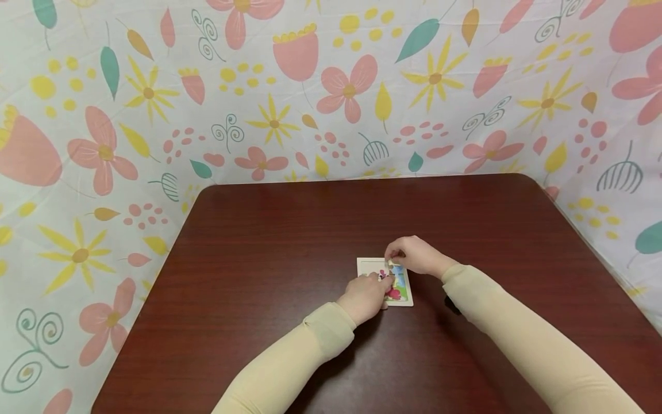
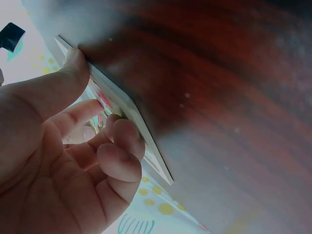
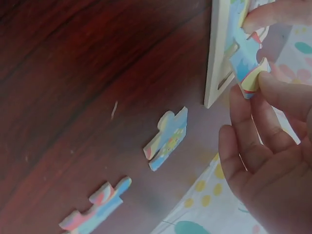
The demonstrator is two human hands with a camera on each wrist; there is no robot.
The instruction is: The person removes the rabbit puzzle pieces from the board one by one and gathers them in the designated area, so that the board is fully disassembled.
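A light-framed jigsaw tray (image 1: 411, 299) lies on the brown table, its right part filled with colourful pieces. My left hand (image 1: 364, 294) holds the tray at its near left side. In the left wrist view, the left thumb (image 2: 75, 66) touches the tray's edge (image 2: 151, 141), the index finger reaches over the picture, and the other fingers curl against it. Over the tray's far right part is my right hand (image 1: 418, 255). Its thumb and fingers pinch a blue and yellow jigsaw piece (image 3: 246, 70), seen in the right wrist view.
Two loose jigsaw pieces lie on the table in the right wrist view: a blue and yellow piece (image 3: 168, 139) and a pink and blue piece (image 3: 95, 209). Behind the table (image 1: 258, 241) hangs a flower-patterned cloth (image 1: 289, 126).
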